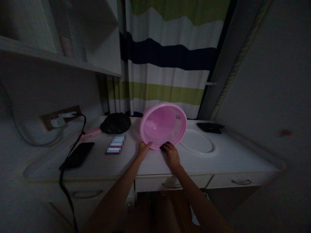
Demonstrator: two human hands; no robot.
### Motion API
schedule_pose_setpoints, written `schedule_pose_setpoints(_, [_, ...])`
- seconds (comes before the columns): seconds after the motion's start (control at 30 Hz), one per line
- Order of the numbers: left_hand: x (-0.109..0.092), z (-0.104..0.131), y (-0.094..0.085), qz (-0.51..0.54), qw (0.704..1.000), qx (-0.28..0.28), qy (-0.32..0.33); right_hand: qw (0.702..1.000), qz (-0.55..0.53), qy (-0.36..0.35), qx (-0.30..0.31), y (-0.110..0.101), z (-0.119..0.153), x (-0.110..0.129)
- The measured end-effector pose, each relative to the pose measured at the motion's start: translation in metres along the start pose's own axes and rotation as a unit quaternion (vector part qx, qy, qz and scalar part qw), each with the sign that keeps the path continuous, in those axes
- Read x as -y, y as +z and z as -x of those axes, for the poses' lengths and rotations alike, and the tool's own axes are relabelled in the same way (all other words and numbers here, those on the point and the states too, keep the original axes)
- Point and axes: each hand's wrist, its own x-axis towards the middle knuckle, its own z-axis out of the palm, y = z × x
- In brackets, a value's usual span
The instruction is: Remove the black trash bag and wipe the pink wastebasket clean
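Note:
A pink plastic basket (160, 121) with perforated sides lies tipped on the desk, its round mouth facing me. My left hand (144, 150) grips the lower left of its rim, thumb over the edge. At the lower right of the rim, my right hand (172, 156) has its fingers closed on a small black cloth (165, 146), which presses against the basket's edge. A white ring (211, 149), oval in view, rests flat on the desk just right of the basket.
On the white desk (153, 165) lie a black plastic bag (115, 123), a pixelated item (115, 144), a dark tablet (77, 156), a pink handled object (90, 133) and a flat black item (210, 127). A black cable (63, 184) hangs at left from the wall socket. A shelf overhangs the upper left.

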Motion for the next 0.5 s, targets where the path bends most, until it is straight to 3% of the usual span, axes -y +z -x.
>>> schedule_pose_setpoints(0.2, [-0.004, 0.001, 0.000, -0.019, 1.000, -0.006, 0.004, 0.999, 0.052, 0.012, 0.008, -0.006, 0.000, 0.002])
schedule_pose_setpoints(0.5, [0.005, -0.004, 0.002, -0.066, 0.997, 0.003, 0.047, 0.995, -0.035, -0.092, 0.035, 0.004, -0.010, 0.022])
